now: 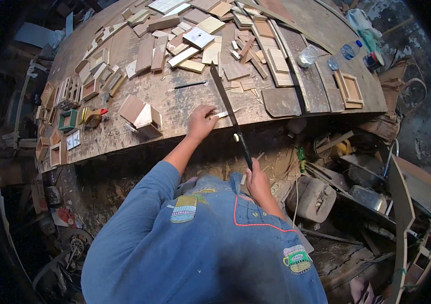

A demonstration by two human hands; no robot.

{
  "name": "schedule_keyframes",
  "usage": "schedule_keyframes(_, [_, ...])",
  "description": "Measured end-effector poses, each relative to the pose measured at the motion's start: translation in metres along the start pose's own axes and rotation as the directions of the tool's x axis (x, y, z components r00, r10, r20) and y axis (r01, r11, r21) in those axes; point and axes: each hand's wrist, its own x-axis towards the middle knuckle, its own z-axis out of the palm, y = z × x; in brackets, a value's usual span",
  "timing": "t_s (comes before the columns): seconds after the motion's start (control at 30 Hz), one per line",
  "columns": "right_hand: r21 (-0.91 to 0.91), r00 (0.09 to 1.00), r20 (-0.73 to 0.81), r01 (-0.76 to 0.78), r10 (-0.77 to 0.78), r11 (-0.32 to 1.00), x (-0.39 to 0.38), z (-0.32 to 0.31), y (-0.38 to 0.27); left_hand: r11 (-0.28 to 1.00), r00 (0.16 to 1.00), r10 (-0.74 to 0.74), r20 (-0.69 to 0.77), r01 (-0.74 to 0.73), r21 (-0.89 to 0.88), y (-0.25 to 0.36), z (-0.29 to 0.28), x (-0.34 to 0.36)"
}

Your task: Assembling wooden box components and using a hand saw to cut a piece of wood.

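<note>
Head view: I saw the left hand [202,121] pinching a wood strip [221,115] at the surface [172,106]'s near edge, fingers close beside the saw [224,93] gripped by the right hand [259,181]; a slipping strip, I judged, could bring cut fingers.

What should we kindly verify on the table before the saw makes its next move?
1. Right hand closed around the lower end of the saw: ok.
2. Left hand gripping the small wood strip near the front edge of the table: ok.
3. Left hand well clear of the blade: not ok, the fingertips look close beside it.
4. Blade resting on the strip: cannot tell, it crosses there but contact is unclear.
5. Wood scraps away from the blade's tip: not ok, several lie near it.
</note>
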Motion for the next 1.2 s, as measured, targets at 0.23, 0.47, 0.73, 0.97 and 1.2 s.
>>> schedule_keyframes(0.23, [-0.044, 0.999, 0.034, -0.002, 0.003, 0.999, -0.008, 0.000, -0.010, 0.992, 0.998, 0.010, -0.061, -0.018, -0.127, -0.007, 0.008, -0.009])
schedule_keyframes(0.47, [-0.014, 1.000, 0.030, 0.001, 0.000, 1.000, -0.016, 0.006, -0.012, 0.999, 0.999, -0.025, 0.034, 0.026, -0.026, 0.000, -0.005, -0.017])
schedule_keyframes(0.73, [0.002, 1.000, 0.022, 0.007, -0.007, 1.000, -0.020, 0.014, -0.016, 0.999, 0.999, 0.043, 0.008, -0.043, -0.009, -0.009, -0.004, -0.015])
schedule_keyframes(0.97, [0.289, 0.992, -0.070, -0.079, 0.103, 0.954, -0.024, 0.038, 0.003, 0.996, 0.997, 0.073, -0.027, -0.074, -0.052, -0.004, -0.009, -0.020])
schedule_keyframes(1.2, [0.187, 0.985, -0.155, -0.043, 0.073, 0.981, -0.024, 0.042, 0.002, 0.997, 0.997, 0.076, -0.009, -0.077, -0.029, -0.011, -0.013, -0.023])
